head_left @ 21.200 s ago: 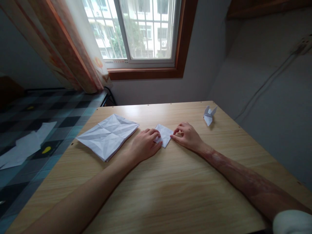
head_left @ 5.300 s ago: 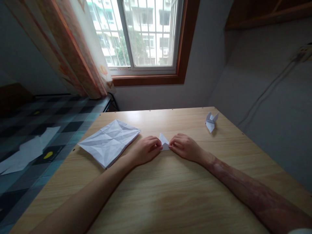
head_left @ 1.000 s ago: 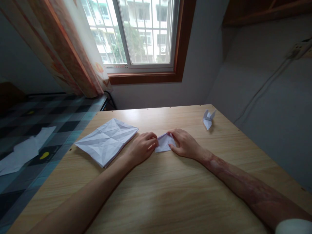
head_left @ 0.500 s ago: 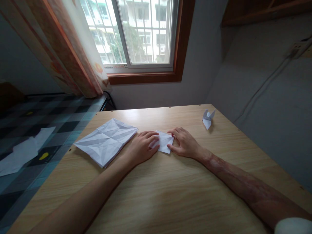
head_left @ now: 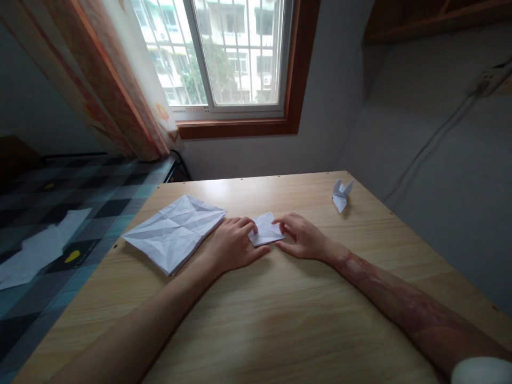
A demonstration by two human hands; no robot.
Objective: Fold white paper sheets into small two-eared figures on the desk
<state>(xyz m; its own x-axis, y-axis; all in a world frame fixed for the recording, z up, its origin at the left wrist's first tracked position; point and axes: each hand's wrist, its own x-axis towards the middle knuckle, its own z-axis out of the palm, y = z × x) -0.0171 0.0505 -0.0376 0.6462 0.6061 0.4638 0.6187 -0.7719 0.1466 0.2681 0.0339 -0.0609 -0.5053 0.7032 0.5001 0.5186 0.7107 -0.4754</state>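
Note:
A small folded sheet of white paper (head_left: 265, 228) lies on the table between my hands, with creases on its upper face and a straight near edge. On its left side is my left hand (head_left: 236, 240), fingers curled over the paper and thumb stretched along the table by the near edge. My right hand (head_left: 302, 234) grips the right corner, its bent fingertips on top and the thumb at the near side. The fingers hide both side corners of the paper.
Left of my hands lies a stack of creased white paper (head_left: 176, 229). A small folded paper figure (head_left: 341, 195) stands at the table's far right. Torn white paper (head_left: 44, 248) lies on the checked bed (head_left: 24, 186). A white rounded object (head_left: 482, 370) shows at the lower right.
The folded paper's near edge, pointed before, is now straight, and its outline is shallower. My left thumb has shifted right and nearer to me. My right fingertips have curled inward.

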